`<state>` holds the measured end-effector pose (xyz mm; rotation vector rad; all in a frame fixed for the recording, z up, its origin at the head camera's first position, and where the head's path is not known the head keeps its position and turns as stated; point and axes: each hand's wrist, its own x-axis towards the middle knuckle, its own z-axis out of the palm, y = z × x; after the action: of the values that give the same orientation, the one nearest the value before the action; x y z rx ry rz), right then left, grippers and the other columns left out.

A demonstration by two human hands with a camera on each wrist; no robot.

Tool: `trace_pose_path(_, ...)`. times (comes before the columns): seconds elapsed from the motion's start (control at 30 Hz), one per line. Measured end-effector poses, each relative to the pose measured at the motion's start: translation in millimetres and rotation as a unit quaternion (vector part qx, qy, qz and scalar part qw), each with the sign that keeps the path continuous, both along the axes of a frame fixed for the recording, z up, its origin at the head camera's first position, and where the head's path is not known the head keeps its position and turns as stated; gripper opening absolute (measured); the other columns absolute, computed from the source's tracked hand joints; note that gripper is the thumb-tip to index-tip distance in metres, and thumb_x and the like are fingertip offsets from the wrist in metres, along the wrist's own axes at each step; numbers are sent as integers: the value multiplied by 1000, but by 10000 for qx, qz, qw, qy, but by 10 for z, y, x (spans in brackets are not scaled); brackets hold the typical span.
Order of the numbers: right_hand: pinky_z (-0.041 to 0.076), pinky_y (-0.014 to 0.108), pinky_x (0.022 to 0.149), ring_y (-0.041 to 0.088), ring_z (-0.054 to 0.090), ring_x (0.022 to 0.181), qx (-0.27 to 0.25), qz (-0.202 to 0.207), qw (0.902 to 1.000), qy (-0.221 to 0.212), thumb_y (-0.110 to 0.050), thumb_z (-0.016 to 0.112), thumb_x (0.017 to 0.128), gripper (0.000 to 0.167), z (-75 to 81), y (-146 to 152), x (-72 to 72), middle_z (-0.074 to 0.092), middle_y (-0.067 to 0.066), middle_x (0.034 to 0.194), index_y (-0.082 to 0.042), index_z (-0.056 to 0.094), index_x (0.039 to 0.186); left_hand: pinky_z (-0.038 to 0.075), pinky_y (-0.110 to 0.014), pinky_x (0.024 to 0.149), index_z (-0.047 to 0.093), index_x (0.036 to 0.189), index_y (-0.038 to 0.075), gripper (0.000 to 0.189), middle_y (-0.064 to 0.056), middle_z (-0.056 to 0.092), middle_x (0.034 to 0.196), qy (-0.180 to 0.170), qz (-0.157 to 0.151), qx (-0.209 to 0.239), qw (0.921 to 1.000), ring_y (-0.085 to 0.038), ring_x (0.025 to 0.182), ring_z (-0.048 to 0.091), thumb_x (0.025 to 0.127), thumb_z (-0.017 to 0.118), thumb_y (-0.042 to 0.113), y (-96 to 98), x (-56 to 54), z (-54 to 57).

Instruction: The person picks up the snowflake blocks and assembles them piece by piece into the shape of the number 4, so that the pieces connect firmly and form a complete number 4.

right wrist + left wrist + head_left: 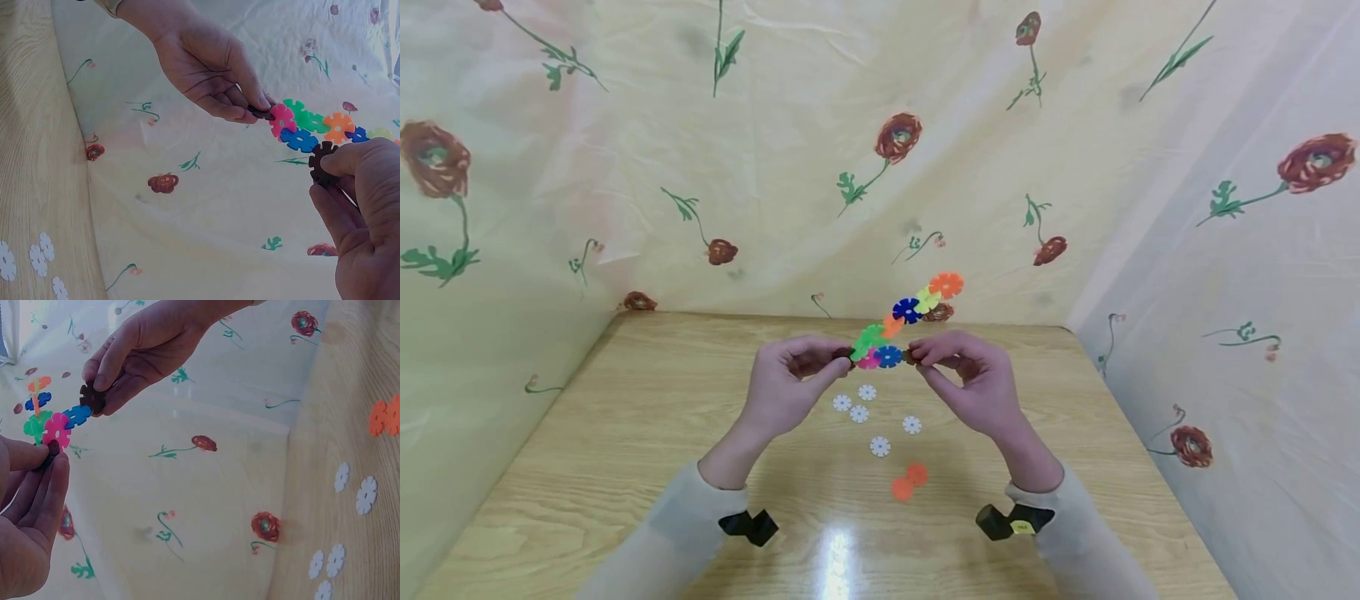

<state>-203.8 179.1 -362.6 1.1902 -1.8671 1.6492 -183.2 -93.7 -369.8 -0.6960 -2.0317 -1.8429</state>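
Note:
Both hands hold up a chain of notched plastic flower discs in front of the body. My left hand (pixel 786 387) pinches a dark brown disc (pixel 52 450) at one end, between thumb and fingers. Thumb and fingers of my right hand (pixel 977 383) grip another brown disc (pixel 323 161). Between the two brown discs run a pink disc (pixel 282 120) and a blue disc (pixel 299 140). From near the left fingertips, green discs (pixel 870 338), an orange disc (pixel 892 325), a dark blue disc (pixel 907 311), a yellow disc (pixel 928 299) and another orange disc (pixel 947 285) slant away up and right.
Several loose white discs (pixel 880 447) lie on the wooden table (pixel 647 433) below the hands. Two orange discs (pixel 902 489) lie together nearer the body. A flower-patterned cloth (pixel 790 167) hangs behind the table and along both sides.

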Motion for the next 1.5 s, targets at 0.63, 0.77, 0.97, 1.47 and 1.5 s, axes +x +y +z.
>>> trace_pose_path(0.63, 65, 32, 91, 15, 77, 109, -59, 498, 9985, 225, 26, 67, 86, 20, -9, 14, -43, 79, 3, 112, 7, 69, 94, 66, -25, 80, 79, 110, -5, 19, -25, 80, 103, -66, -77, 45, 9999, -3, 84, 77, 91, 78, -6, 28, -2, 4)
trace_pose_path(0.77, 66, 32, 89, 14, 77, 109, 12, 501, 9984, 250, 26, 69, 85, 21, -13, 21, -40, 79, 6, 107, 5, 69, 92, 66, -26, 79, 79, 110, -5, 18, -25, 80, 102, -32, -191, 41, 9998, -5, 82, 78, 92, 78, -6, 39, 4, 13)
trace_pose_path(0.97, 66, 33, 85, 12, 79, 107, 39, 484, 9981, 382, 32, 71, 78, 29, -13, 48, -45, 82, 8, 101, 4, 74, 87, 67, -32, 77, 79, 110, -5, 17, -25, 80, 102, -141, -268, 37, 9995, -7, 81, 79, 92, 78, -5, 52, 7, 24)
trace_pose_path(1.47, 66, 30, 84, 14, 80, 106, 75, 746, 9942, 774, 19, 76, 86, 18, 15, 157, -119, 83, 11, 101, 2, 80, 89, 67, -31, 75, 78, 105, -9, 15, -30, 78, 102, -469, -589, 192, 9970, -7, 80, 79, 90, 77, -10, 111, -4, 94)
trace_pose_path(1.5, 66, 30, 83, 14, 80, 106, 80, 737, 9940, 807, 17, 76, 87, 16, 12, 163, -123, 83, 10, 100, 2, 80, 88, 67, -31, 75, 78, 105, -10, 15, -30, 78, 102, -478, -587, 178, 9970, -7, 80, 79, 90, 77, -10, 116, -4, 100)
